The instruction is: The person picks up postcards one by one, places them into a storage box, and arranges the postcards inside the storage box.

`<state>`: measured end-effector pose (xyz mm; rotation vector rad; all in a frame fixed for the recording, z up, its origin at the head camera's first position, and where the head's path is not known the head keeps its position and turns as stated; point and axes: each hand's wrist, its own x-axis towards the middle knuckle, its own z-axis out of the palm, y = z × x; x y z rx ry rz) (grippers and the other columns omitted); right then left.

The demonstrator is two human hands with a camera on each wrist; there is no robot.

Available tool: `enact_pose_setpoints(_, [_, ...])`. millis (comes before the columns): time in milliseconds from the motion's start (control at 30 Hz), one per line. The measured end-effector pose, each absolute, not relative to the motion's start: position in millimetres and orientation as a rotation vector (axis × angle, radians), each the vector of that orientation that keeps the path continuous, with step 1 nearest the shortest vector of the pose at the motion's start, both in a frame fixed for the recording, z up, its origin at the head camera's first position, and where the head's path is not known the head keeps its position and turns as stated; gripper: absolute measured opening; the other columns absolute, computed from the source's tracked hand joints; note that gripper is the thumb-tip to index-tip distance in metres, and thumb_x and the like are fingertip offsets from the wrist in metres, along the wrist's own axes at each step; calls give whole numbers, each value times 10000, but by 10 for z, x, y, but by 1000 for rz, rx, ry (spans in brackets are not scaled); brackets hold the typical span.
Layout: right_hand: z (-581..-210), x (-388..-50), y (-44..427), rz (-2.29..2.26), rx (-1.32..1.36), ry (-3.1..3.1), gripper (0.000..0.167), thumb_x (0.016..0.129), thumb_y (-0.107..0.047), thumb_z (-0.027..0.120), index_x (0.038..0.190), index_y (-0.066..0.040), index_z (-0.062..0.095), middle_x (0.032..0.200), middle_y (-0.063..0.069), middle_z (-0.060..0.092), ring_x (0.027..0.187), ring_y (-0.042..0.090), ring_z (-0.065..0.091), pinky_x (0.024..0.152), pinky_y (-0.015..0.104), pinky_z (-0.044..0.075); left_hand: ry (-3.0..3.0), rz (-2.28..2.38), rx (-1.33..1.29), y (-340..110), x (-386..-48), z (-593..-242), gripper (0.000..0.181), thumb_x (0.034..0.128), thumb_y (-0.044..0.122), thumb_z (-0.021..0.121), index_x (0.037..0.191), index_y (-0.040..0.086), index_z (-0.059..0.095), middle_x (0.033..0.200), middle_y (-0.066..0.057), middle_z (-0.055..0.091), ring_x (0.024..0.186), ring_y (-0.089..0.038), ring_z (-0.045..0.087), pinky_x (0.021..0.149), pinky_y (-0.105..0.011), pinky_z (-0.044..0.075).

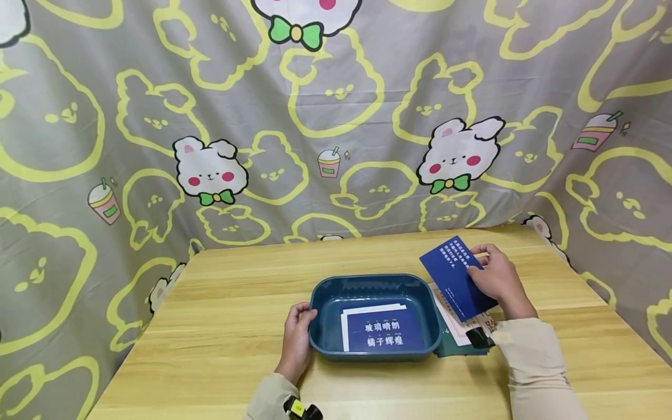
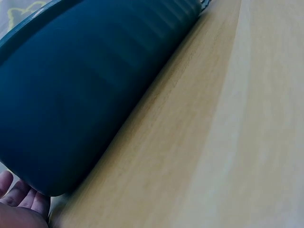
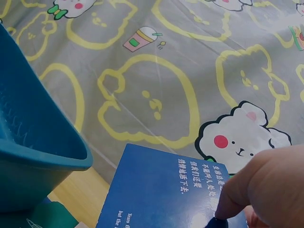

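My right hand (image 1: 496, 280) pinches a dark blue card (image 1: 451, 280) with white writing, thumb in front and fingers behind. The card is tilted above the table, right of a dark teal plastic tub (image 1: 375, 357); in the right wrist view the blue card (image 3: 156, 190) fills the lower middle. Against the tub's left end rests my left hand (image 1: 296, 338), its fingers lying along the wall. The left wrist view shows these fingers (image 2: 28, 197) at a corner of the tub (image 2: 85, 95). Inside the tub lies another blue card (image 1: 383, 332) over white-edged ones.
Several more cards, including a white one (image 1: 452, 326) and a green one (image 1: 446, 345), lie on the table right of the tub, partly hidden by the held card. A patterned grey curtain (image 1: 362, 192) hangs behind the wooden table (image 1: 231, 315).
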<state>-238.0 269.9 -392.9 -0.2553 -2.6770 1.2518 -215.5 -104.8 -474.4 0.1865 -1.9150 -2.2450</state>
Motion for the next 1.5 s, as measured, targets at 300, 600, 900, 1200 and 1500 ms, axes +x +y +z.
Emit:
enact_pose_setpoints(300, [-3912,-2374,2680,1261,-245,-2665,429,905,-97,544,1302,25,436,1142,313,539,873,396,592,677,454,504,-1938,-2244,195,-1053,-2141,-4741,234,936,29,518,1141,-78,481,1091,-121,492,970,-149,464,842,-200,396])
enact_pose_setpoints(600, [-3860,-2360,2636,1254,-218,-2637,417,916,-101,537,1308,8,444,1157,326,542,876,418,595,682,492,514,-1951,-2247,204,-1056,-2139,-4735,245,952,46,511,1162,-74,475,1123,-138,494,988,-158,468,849,-196,400])
enact_pose_setpoints(900, [-3827,-2333,2589,1271,-191,-2615,405,910,-96,526,1297,1,452,1154,328,565,847,403,617,646,463,520,-1954,-2269,180,-1060,-2136,-4738,254,951,59,510,1160,-80,472,1149,-151,502,994,-153,486,853,-220,415])
enact_pose_setpoints(1200, [-3809,-2345,2557,1258,-171,-2598,394,905,-95,531,1283,-6,466,1146,320,579,848,390,617,640,436,509,-1925,-2279,191,-1045,-2148,-4738,224,935,36,516,1126,-77,484,1097,-125,505,976,-146,493,849,-215,412])
enact_pose_setpoints(1500, [-3787,-2327,2523,1233,-135,-2583,383,889,-83,539,1262,-11,485,1117,314,599,839,379,615,629,411,483,-1950,-2269,191,-1058,-2141,-4742,230,951,53,507,1140,-75,481,1109,-129,503,975,-159,487,840,-222,419])
